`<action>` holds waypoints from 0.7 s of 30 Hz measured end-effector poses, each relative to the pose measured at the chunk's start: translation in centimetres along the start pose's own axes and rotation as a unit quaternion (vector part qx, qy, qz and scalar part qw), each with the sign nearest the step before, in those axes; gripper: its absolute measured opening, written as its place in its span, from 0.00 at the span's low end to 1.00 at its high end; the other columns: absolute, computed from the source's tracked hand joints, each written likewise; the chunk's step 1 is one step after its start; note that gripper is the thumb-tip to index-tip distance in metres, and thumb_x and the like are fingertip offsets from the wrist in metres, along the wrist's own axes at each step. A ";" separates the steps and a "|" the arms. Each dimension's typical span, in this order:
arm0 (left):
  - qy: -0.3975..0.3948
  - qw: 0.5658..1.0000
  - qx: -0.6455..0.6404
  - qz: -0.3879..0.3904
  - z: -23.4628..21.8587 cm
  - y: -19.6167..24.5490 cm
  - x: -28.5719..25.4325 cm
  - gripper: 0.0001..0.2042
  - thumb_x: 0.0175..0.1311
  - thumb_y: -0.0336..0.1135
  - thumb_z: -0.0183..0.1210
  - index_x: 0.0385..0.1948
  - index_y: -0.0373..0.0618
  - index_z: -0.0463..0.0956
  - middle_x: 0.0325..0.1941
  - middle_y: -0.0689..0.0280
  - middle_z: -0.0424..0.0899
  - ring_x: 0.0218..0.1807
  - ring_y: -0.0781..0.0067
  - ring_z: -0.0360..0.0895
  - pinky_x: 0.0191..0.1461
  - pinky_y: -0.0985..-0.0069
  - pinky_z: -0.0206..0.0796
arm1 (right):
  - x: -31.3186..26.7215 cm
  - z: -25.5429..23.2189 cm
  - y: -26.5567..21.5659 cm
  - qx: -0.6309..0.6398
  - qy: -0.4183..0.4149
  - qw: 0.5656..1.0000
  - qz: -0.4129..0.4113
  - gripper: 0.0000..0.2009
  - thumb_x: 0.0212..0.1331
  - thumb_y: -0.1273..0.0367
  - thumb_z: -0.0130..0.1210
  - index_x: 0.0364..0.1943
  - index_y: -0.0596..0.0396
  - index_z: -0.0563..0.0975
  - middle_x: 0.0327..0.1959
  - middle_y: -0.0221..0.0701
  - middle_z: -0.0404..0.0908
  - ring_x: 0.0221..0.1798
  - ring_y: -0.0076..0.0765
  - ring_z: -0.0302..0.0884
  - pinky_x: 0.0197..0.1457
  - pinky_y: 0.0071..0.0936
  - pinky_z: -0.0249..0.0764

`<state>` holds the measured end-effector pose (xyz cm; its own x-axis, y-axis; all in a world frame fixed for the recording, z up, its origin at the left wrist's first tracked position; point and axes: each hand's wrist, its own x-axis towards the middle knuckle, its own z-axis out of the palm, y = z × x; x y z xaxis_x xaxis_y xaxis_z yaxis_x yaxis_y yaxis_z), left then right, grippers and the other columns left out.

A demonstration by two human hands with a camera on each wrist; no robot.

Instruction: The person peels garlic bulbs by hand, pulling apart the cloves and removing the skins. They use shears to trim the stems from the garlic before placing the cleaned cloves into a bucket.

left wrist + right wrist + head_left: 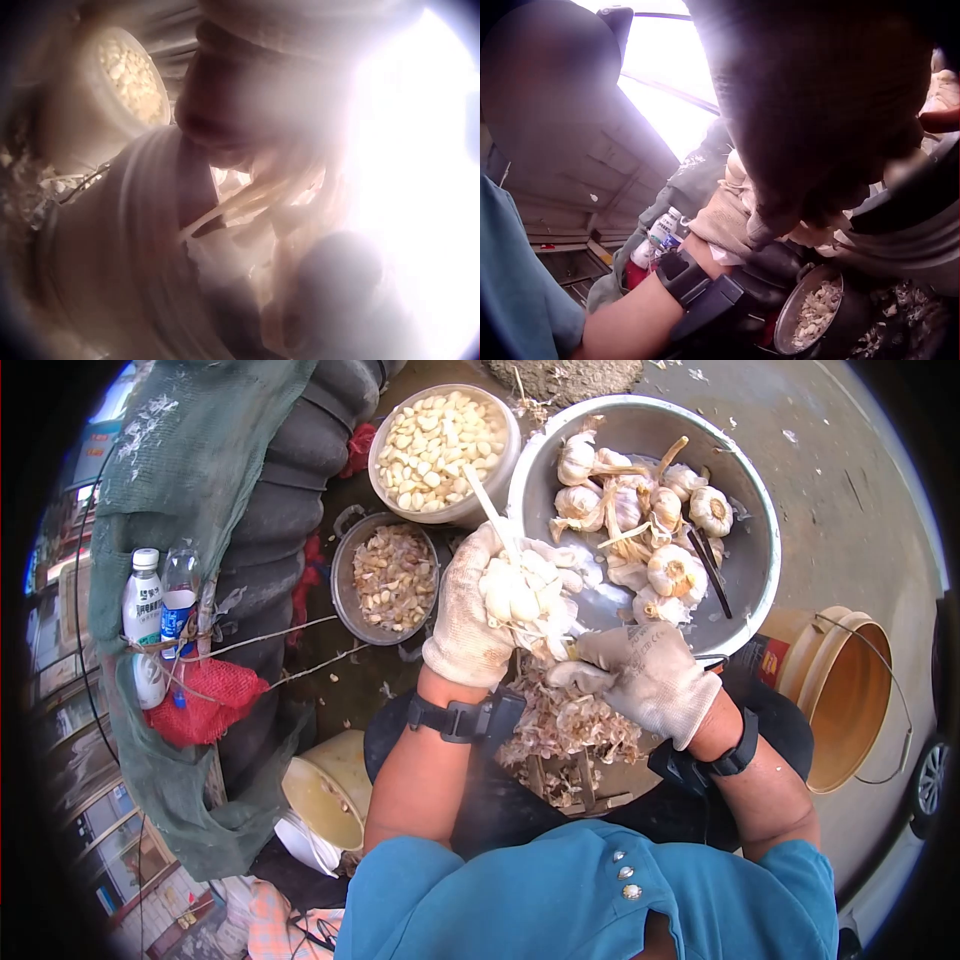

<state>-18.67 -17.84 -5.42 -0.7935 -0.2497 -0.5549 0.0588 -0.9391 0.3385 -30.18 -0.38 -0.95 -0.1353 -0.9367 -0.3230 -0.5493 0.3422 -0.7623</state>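
In the head view my left hand (468, 622), in an off-white work glove, grips a partly peeled garlic bulb (520, 598) with white cloves showing. Its pale stem (487, 500) sticks up past the fingers. Also gloved, my right hand (655, 678) is at the lower right of the bulb, its curled fingers and thumb pinching garlic skin at the base. A wide metal basin (770, 565) with whole garlic bulbs (675, 572) and dark sticks lies just beyond the hands. Glare and blur cover much of the left wrist view.
A white tub (512, 455) of peeled cloves and a smaller metal pot (340, 595) of cloves and skins stand at left. Loose garlic skins (575, 725) heap below the hands. Buckets (800, 680) flank the person, with bottles (143, 600) tied up far left.
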 end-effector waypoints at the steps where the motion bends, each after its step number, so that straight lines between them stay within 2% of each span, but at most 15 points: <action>1: 0.006 0.998 0.056 0.030 -0.2 0.1 0.0 0.26 0.71 0.51 0.45 0.41 0.28 0.74 0.41 0.44 0.81 0.39 0.50 0.82 0.37 0.60 0.78 | 0.0 -0.2 -0.1 0.071 -0.003 0.997 0.023 0.17 0.58 0.55 0.62 0.42 0.52 0.82 0.28 0.41 0.82 0.32 0.47 0.79 0.37 0.36 0.75; 2: 0.014 0.992 0.112 0.057 -0.3 0.0 -0.1 0.26 0.71 0.51 0.45 0.41 0.29 0.74 0.42 0.44 0.81 0.39 0.50 0.82 0.38 0.59 0.78 | 0.1 -0.1 0.2 0.072 -0.006 0.997 0.022 0.17 0.58 0.55 0.62 0.42 0.52 0.82 0.28 0.41 0.82 0.32 0.47 0.79 0.37 0.36 0.75; 3: 0.055 0.988 0.118 0.078 0.2 -0.2 -0.3 0.26 0.71 0.52 0.46 0.40 0.29 0.75 0.41 0.44 0.81 0.40 0.49 0.82 0.40 0.58 0.78 | 0.2 -0.2 0.6 0.118 0.022 0.992 0.048 0.17 0.58 0.57 0.62 0.43 0.54 0.81 0.29 0.42 0.82 0.32 0.45 0.78 0.39 0.35 0.74; 4: 0.055 0.988 0.118 0.077 0.5 -0.3 -0.4 0.26 0.71 0.52 0.46 0.40 0.29 0.75 0.41 0.44 0.81 0.40 0.49 0.82 0.40 0.58 0.78 | 0.2 -0.3 1.1 0.164 0.051 0.982 0.073 0.16 0.59 0.59 0.63 0.43 0.55 0.81 0.30 0.42 0.82 0.32 0.44 0.78 0.40 0.35 0.74; 5: 0.036 0.994 0.084 0.058 0.7 -0.3 -0.4 0.25 0.71 0.51 0.46 0.41 0.29 0.74 0.40 0.45 0.81 0.40 0.50 0.82 0.41 0.59 0.78 | 0.1 -0.5 1.4 0.226 0.077 0.971 0.020 0.16 0.61 0.60 0.60 0.45 0.57 0.80 0.33 0.42 0.81 0.35 0.41 0.77 0.44 0.35 0.73; 6: 0.017 0.998 0.049 0.038 0.8 -0.3 -0.5 0.24 0.71 0.50 0.46 0.41 0.30 0.74 0.40 0.45 0.82 0.40 0.51 0.82 0.42 0.61 0.78 | 0.2 -1.0 1.4 0.226 0.077 0.971 0.020 0.16 0.61 0.60 0.60 0.45 0.57 0.80 0.33 0.42 0.81 0.35 0.41 0.77 0.44 0.35 0.73; 8: 0.015 0.998 0.042 0.050 0.8 -0.4 -0.5 0.23 0.72 0.49 0.45 0.43 0.31 0.73 0.40 0.47 0.82 0.40 0.54 0.82 0.42 0.63 0.78 | 0.4 -2.4 1.0 0.212 0.063 0.971 0.088 0.16 0.63 0.61 0.58 0.48 0.57 0.79 0.35 0.42 0.80 0.37 0.41 0.76 0.46 0.35 0.72; 9: 0.012 0.997 0.035 0.060 0.9 -0.4 -0.5 0.22 0.73 0.48 0.44 0.44 0.32 0.73 0.39 0.48 0.83 0.40 0.57 0.83 0.42 0.66 0.78 | 0.2 -2.6 0.4 0.278 0.092 0.954 0.065 0.16 0.65 0.61 0.55 0.50 0.56 0.79 0.36 0.43 0.78 0.38 0.44 0.76 0.46 0.37 0.73; 10: 0.012 0.998 0.034 0.060 1.0 -0.4 -0.6 0.22 0.73 0.48 0.44 0.44 0.32 0.73 0.39 0.48 0.83 0.40 0.57 0.83 0.42 0.66 0.78 | 0.1 -2.6 0.5 0.278 0.091 0.954 0.066 0.16 0.65 0.61 0.55 0.50 0.56 0.79 0.36 0.43 0.78 0.38 0.44 0.76 0.46 0.37 0.73; 12: -0.027 0.992 0.112 0.056 1.3 -0.4 -1.0 0.20 0.75 0.46 0.42 0.46 0.35 0.72 0.39 0.52 0.83 0.40 0.63 0.83 0.42 0.71 0.78 | -0.2 -2.3 1.0 0.164 0.121 0.978 -0.029 0.15 0.67 0.62 0.52 0.51 0.55 0.79 0.41 0.45 0.80 0.41 0.47 0.78 0.48 0.39 0.73; 13: -0.026 0.992 0.112 0.056 1.5 -0.5 -1.2 0.20 0.75 0.46 0.42 0.46 0.35 0.72 0.39 0.52 0.83 0.40 0.63 0.83 0.42 0.71 0.78 | -0.2 -1.7 1.5 0.164 0.121 0.979 -0.029 0.15 0.67 0.62 0.52 0.51 0.55 0.79 0.41 0.45 0.80 0.41 0.47 0.78 0.48 0.39 0.73; 15: -0.004 0.972 0.222 0.076 2.1 -0.7 -1.4 0.21 0.76 0.47 0.39 0.46 0.37 0.73 0.39 0.54 0.84 0.40 0.67 0.83 0.42 0.74 0.77 | -0.3 -0.4 2.5 0.098 0.161 0.980 -0.056 0.14 0.68 0.64 0.50 0.53 0.51 0.78 0.47 0.44 0.80 0.46 0.50 0.78 0.53 0.40 0.71; 18: 0.000 0.971 0.231 0.065 2.1 -0.6 -1.4 0.23 0.76 0.49 0.37 0.46 0.36 0.73 0.38 0.56 0.84 0.39 0.70 0.82 0.41 0.76 0.76 | -0.3 -1.1 1.8 0.077 0.121 0.988 -0.057 0.15 0.67 0.65 0.50 0.54 0.49 0.78 0.51 0.43 0.79 0.49 0.52 0.78 0.55 0.40 0.72; 21: 0.008 0.967 0.248 0.055 1.9 -0.8 -1.3 0.26 0.76 0.51 0.36 0.45 0.34 0.75 0.36 0.57 0.84 0.37 0.72 0.82 0.40 0.78 0.74 | -0.1 -1.4 0.9 0.117 0.127 0.984 -0.043 0.15 0.66 0.66 0.51 0.55 0.50 0.77 0.50 0.43 0.80 0.48 0.53 0.78 0.53 0.39 0.74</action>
<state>-18.85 -16.31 -3.58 -0.7896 -0.3494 -0.5044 -0.1577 -0.6788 0.7171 -31.81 -0.07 -0.76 -0.3156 -0.9408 -0.1239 -0.3660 0.2412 -0.8988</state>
